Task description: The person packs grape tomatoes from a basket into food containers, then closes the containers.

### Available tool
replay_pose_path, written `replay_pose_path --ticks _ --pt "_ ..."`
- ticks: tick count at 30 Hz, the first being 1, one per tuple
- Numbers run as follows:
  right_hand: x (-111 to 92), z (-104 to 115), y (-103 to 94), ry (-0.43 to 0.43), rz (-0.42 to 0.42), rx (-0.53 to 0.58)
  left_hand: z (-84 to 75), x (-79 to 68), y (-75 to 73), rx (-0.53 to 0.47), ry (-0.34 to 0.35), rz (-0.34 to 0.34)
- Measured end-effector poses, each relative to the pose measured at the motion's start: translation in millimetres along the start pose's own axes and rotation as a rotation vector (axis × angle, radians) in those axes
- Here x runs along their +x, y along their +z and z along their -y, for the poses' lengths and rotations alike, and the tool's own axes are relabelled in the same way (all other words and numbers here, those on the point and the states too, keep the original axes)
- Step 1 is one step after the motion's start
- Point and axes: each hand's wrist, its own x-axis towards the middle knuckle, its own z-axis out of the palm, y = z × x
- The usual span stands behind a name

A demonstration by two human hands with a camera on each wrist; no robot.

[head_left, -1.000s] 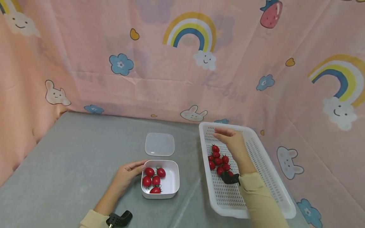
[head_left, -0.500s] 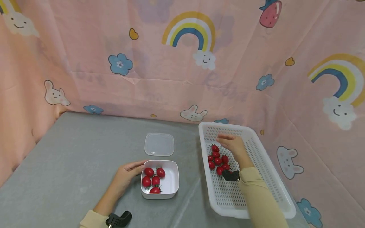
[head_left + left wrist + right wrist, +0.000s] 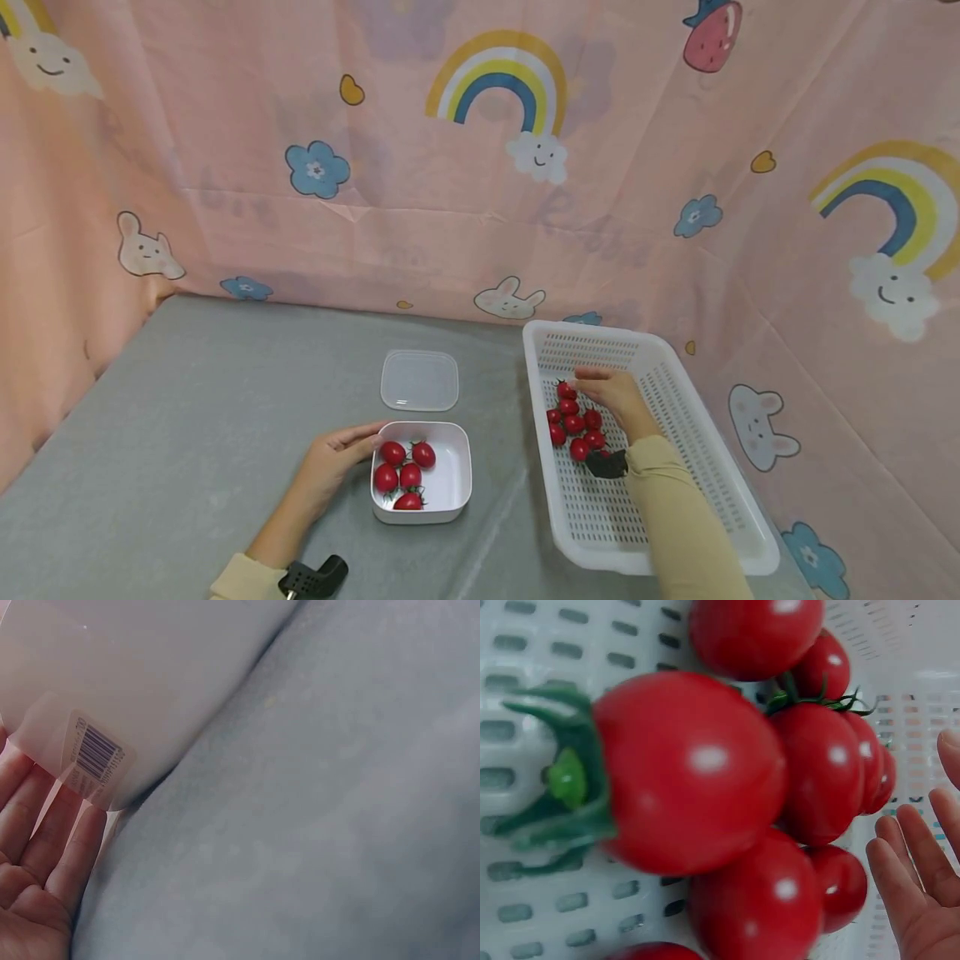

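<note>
In the head view my left hand (image 3: 335, 458) touches the left wall of a small white box (image 3: 450, 479), its fingers fairly straight. Through the left wrist view those fingers (image 3: 71, 847) lie against the box wall beside a barcode label (image 3: 97, 754). Several red cherry tomatoes (image 3: 410, 476) with green stems lie inside the box. My right hand (image 3: 615, 397) is inside a white perforated basket (image 3: 592, 533), fingers spread, with its fingertips close to the far end of a cluster of cherry tomatoes (image 3: 573, 424). The right wrist view shows these fingers (image 3: 892, 877) apart from the tomatoes, holding nothing.
A translucent lid (image 3: 419, 381) lies flat behind the box. Grey cloth (image 3: 225, 400) covers the table. A pink patterned curtain (image 3: 405, 225) hangs along the back and sides. Black camera mounts (image 3: 315, 577) sit on both wrists.
The right hand has moved lower and nearer in the basket, toward the tomatoes at the cluster's far end. The left hand and the box have stayed put.
</note>
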Motion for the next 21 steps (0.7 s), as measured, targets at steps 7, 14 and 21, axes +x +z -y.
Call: replay_pose_path --ticks 7,14,21 --pt "0 -3 2.5 0.001 0.003 -0.037 -0.1 0.0 0.3 0.004 0.000 -0.007" --pt "7 -8 6.8 0.052 -0.009 -0.036 -0.3 -0.8 -0.2 0.006 0.007 -0.002" --pt "16 -15 9.7 0.068 -0.035 -0.083 -0.3 -0.6 -0.4 0.011 0.010 -0.003"
